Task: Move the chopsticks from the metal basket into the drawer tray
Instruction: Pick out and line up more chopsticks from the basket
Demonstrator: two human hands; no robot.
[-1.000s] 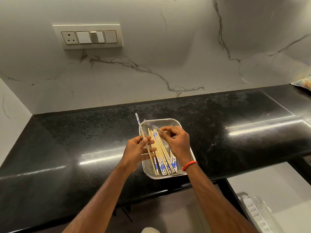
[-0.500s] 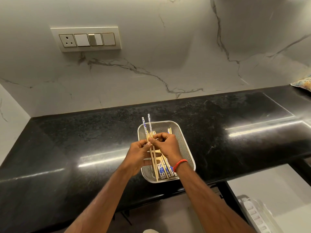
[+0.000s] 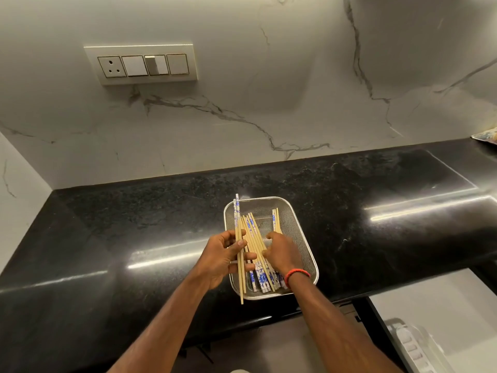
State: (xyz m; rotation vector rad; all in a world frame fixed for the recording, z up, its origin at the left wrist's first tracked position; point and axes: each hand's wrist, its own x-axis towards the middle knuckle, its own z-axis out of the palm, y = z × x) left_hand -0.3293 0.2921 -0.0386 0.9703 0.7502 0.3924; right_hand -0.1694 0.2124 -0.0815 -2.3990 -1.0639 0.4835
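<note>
Left hand grips two chopsticks at the 9 o'clock edge of mesh basket; right hand curled over the loose pile, grasp indiscernible

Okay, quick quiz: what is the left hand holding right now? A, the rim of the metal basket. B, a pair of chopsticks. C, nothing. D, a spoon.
B: the left hand grips a pair of chopsticks beside the metal basket, while the right hand reaches into the remaining pile.
</note>
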